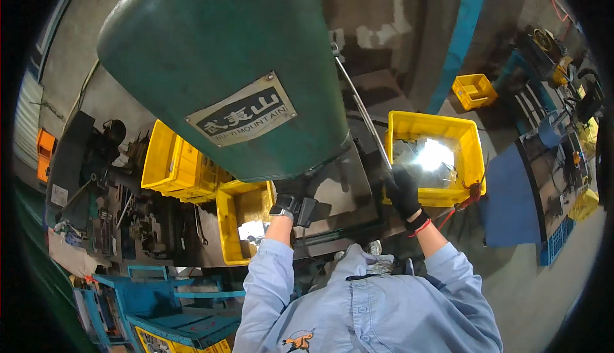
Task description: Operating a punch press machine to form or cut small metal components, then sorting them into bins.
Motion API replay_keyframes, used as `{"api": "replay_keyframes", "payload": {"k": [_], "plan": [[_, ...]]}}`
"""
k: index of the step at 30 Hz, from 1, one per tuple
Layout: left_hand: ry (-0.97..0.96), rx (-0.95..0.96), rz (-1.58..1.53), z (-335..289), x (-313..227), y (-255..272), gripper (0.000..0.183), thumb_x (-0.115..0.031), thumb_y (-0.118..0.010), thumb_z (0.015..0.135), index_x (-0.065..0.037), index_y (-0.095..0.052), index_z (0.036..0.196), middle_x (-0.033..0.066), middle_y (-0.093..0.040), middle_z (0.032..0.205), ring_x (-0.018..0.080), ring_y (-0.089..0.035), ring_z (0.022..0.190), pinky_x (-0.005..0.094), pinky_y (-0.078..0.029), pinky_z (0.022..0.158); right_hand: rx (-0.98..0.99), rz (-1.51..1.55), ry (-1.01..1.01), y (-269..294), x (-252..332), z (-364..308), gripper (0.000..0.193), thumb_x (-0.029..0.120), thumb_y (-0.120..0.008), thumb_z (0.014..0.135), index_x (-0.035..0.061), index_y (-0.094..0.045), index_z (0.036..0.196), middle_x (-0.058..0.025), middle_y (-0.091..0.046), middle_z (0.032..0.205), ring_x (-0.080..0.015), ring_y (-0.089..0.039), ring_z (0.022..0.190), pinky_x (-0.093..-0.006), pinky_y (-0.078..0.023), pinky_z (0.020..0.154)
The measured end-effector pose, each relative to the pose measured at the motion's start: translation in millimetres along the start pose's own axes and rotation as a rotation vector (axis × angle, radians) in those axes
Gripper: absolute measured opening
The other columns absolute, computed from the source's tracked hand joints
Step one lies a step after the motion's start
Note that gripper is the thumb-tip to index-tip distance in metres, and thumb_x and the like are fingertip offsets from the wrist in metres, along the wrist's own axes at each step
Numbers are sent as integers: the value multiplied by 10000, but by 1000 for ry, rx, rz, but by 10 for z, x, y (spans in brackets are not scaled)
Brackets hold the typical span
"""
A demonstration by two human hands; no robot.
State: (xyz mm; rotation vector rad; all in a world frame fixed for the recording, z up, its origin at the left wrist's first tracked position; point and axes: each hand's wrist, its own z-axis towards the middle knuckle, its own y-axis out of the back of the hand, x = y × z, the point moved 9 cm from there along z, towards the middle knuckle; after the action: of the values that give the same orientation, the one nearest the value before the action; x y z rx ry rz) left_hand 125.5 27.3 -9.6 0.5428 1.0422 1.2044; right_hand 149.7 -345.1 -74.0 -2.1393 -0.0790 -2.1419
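Left hand: your left hand (286,207) reaches under the green press head (224,65); its grasp is hidden, so you cannot tell how open it is.
Right hand: your gloved right hand (403,192) is closed around the lower end of the metal rod (361,106).
Rod axis: it runs long from your glove up and leftward, away from you, beside the press head.
Bins: one yellow bin (240,215) sits just beside your left hand, another yellow crate (470,138) with shiny parts just behind your right.

Dim fisheye view, glare in yellow bin (470,132)
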Motion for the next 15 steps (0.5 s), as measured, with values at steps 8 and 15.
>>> {"api": "replay_keyframes", "payload": {"k": [8, 15], "plan": [[-163, -51, 83, 46, -793, 527, 497, -582, -796, 918, -110, -796, 1073, 168, -813, 1024, 419, -774, 940, 541, -589, 810, 52, -417, 135, 206, 158, -123, 263, 233, -625, 1147, 43, -758, 1271, -20, -770, 1133, -127, -721, 997, -291, -590, 866], [-100, -196, 41, -50, -236, 516, 490, -563, -804, 896, -103, -783, 1065, 172, -793, 986, 406, -767, 938, 531, -591, 834, 58, -170, -122, -81, 439, -209, 267, 278, -620, 1151, 95, -735, 1307, -7, -758, 1138, -151, -716, 958, -287, -582, 822]]}}
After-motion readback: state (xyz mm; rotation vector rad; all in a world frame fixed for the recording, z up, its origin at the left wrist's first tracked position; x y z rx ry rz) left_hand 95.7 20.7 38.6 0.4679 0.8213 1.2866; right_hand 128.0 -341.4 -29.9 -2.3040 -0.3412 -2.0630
